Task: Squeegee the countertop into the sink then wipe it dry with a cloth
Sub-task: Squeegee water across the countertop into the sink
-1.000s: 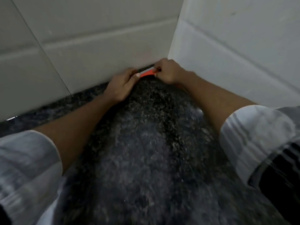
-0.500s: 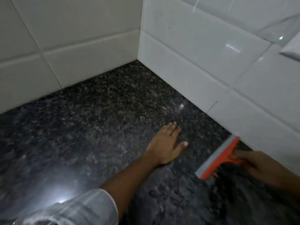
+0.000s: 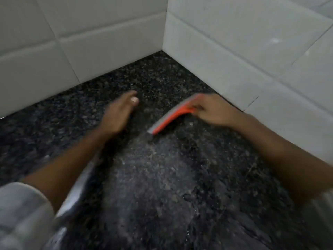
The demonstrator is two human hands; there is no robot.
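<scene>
Head view, right hand: the right hand (image 3: 212, 110) was clenched round the handle of the orange squeegee (image 3: 173, 115), near the right-hand tiled wall (image 3: 243, 56).
Head view, squeegee: its grey blade edge lay on the dark speckled bench (image 3: 162, 177), angled across the corner area, blurred with motion.
Head view, left hand: the left hand (image 3: 119, 114) was released, fingers spread, grasping nothing, low over the bench just left of the blade; contact with the stone could not be told.
Head view, what changed: 1 second before, both hands pinned the squeegee tight in the corner; half a second before, it had been pulled well away from the corner along the right wall; now it was nearer the corner again.
Head view, meaning: 1 stroke looked finished and another was likely being set up.
Head view, bench surface: a paler, streaky band ran from the blade toward the viewer.
Head view, progress: squeegeeing was underway; sink and cloth were out of sight.
</scene>
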